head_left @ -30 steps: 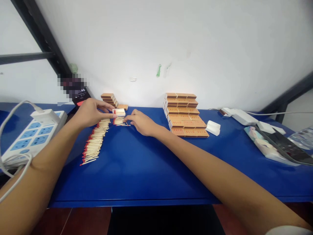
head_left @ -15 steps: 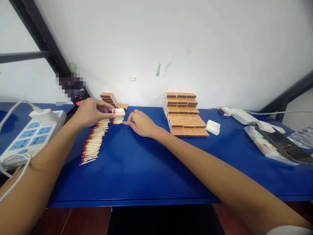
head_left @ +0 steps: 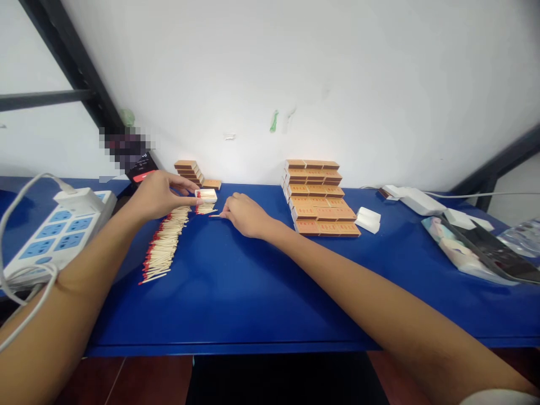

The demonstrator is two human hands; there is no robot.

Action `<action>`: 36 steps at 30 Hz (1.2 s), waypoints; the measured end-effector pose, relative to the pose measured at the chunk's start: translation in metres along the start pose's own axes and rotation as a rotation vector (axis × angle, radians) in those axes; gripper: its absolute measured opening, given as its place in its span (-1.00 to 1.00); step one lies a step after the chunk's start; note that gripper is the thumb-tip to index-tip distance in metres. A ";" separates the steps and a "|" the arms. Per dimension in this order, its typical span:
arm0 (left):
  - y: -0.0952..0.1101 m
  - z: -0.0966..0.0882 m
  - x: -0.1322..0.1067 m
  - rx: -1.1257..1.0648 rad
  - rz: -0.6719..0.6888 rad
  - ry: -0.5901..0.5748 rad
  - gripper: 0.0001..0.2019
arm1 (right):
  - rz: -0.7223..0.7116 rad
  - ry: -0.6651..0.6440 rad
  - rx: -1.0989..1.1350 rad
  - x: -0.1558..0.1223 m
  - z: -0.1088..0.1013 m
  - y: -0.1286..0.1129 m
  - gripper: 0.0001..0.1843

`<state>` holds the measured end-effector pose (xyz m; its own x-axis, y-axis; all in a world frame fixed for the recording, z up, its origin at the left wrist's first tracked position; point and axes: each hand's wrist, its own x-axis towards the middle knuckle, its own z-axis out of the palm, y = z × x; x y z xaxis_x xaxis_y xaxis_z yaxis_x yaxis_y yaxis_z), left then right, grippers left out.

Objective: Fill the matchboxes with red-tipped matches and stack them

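My left hand (head_left: 158, 194) pinches an open matchbox tray (head_left: 206, 195) filled with matches, held just above the blue table (head_left: 236, 281). My right hand (head_left: 243, 214) rests on the table to the right of the tray, its fingertips closed on a single match (head_left: 214, 215). A small heap of matches (head_left: 204, 209) lies under the tray. A long row of red-tipped matches (head_left: 162, 246) runs toward me below my left hand.
A tall stack of orange matchboxes (head_left: 318, 197) stands right of my hands, a smaller stack (head_left: 189, 170) by the wall. White trays (head_left: 368, 219) lie beside the tall stack. A power strip (head_left: 50, 236) sits at left, a phone (head_left: 141, 166) against the wall, devices and a packet (head_left: 472, 247) at right.
My right hand has drawn slightly right and back from the heap with one match between its fingertips. My left hand and the tray have barely moved.
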<state>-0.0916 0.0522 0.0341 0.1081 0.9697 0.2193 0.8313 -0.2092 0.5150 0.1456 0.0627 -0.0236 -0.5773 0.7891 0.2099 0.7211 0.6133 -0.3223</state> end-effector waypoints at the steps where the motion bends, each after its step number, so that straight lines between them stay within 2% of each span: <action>1: 0.000 0.000 0.000 -0.001 0.003 -0.010 -0.42 | -0.010 0.019 0.018 0.001 -0.002 0.002 -0.81; 7: -0.002 0.004 0.001 -0.044 0.052 -0.099 -0.40 | 0.019 0.201 0.087 0.003 -0.014 0.006 -0.81; 11: 0.004 0.007 0.000 -0.070 0.085 -0.186 -0.40 | -0.020 0.185 0.039 0.001 -0.014 0.001 -0.82; 14: 0.006 0.007 -0.001 -0.068 0.104 -0.202 -0.41 | -0.065 0.172 0.044 0.000 -0.013 0.000 -0.83; 18: 0.004 0.003 -0.002 -0.071 0.077 -0.162 -0.40 | -0.084 0.236 0.110 -0.001 -0.011 0.001 -0.78; 21: -0.002 -0.001 -0.001 -0.072 0.052 -0.048 -0.42 | -0.049 0.269 0.149 0.000 -0.006 0.001 -0.76; 25: -0.010 -0.002 0.002 -0.048 0.044 0.081 -0.46 | -0.122 0.097 0.120 0.005 0.006 -0.003 -0.77; 28: -0.013 -0.002 0.003 -0.027 0.044 0.096 -0.46 | -0.155 0.028 0.078 0.008 0.012 -0.007 -0.75; 32: -0.009 -0.001 0.002 -0.006 0.043 0.080 -0.44 | -0.120 0.040 0.078 0.009 0.013 -0.012 -0.85; 36: -0.006 -0.001 0.001 0.002 0.038 0.073 -0.41 | -0.113 0.026 0.057 0.007 0.011 -0.016 -0.84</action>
<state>-0.0970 0.0544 0.0317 0.0997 0.9491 0.2989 0.8286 -0.2455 0.5032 0.1262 0.0583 -0.0270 -0.6430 0.7163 0.2712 0.6289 0.6959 -0.3467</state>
